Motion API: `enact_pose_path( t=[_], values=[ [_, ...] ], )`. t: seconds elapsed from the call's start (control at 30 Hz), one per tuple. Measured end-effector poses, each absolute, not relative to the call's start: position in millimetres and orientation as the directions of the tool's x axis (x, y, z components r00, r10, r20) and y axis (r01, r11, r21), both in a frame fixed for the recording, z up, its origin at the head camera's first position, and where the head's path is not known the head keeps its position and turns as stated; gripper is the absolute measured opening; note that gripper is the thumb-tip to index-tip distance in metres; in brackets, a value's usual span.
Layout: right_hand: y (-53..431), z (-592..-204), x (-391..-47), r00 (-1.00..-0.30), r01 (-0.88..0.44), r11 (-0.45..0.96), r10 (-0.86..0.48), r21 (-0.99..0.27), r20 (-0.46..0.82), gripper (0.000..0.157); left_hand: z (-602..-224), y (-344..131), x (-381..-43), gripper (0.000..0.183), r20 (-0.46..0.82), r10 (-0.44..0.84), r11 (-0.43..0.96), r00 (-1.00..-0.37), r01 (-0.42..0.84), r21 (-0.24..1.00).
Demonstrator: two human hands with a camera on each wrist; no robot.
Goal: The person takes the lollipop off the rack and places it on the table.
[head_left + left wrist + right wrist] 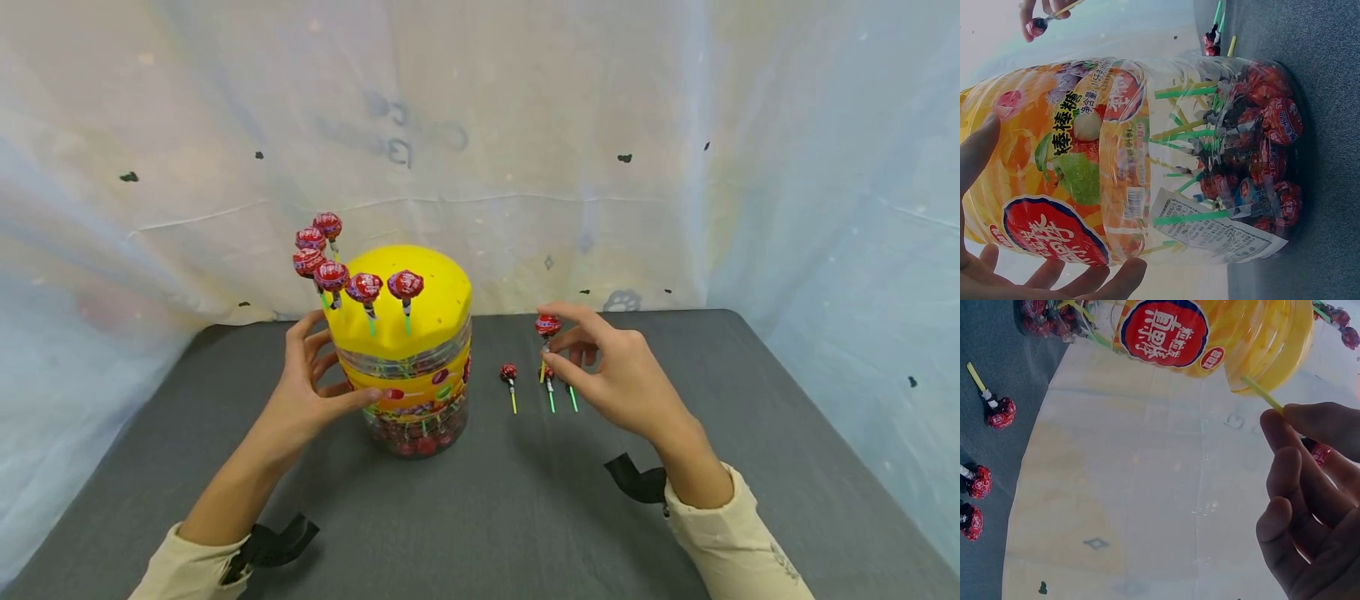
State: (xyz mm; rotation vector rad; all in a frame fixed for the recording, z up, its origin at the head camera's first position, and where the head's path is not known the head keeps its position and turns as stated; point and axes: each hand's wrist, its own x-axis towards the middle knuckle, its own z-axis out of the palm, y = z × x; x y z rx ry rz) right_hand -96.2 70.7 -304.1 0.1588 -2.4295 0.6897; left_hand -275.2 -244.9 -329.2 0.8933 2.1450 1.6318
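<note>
A clear plastic candy jar (420, 425) with a yellow lid (427, 275) and a fruit-printed label (1072, 137) stands upright on the table. Several red-wrapped lollipops (406, 285) stick up from holes along the lid's left and front edge. My left hand (311, 387) holds the jar's left side, thumb across the label and fingers around the back. To the right of the jar, my right hand (618, 367) pinches a lollipop (548, 325) by its yellow stick (1263, 395), candy end up, raised above the table. More lollipops (1266, 144) with green and yellow sticks fill the jar's bottom.
On the dark grey table (465, 533), right of the jar, lie three loose lollipops, one with a yellow stick (513, 400) and two with green sticks (552, 400), partly behind the right hand. A pale sheet (510, 167) hangs behind the table and along its sides.
</note>
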Motion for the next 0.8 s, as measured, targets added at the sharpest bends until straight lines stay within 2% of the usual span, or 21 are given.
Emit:
enact_pose_path(
  t=[0.4, 0.8],
  values=[
    [77.5, -306.4, -97.6, -0.827, -0.262, 0.854, 0.041, -0.449, 0.560, 0.051, -330.3, -245.9, -275.7, 0.101, 0.138, 0.642, 0.158, -0.754, 0.307, 0.939],
    [91.3, -311.2, -100.9, -0.877, -0.187, 0.872, 0.059, -0.452, 0.476, 0.050, -330.1, -245.4, -276.2, 0.103, 0.143, 0.644, 0.145, -0.752, 0.303, 0.942]
  ],
)
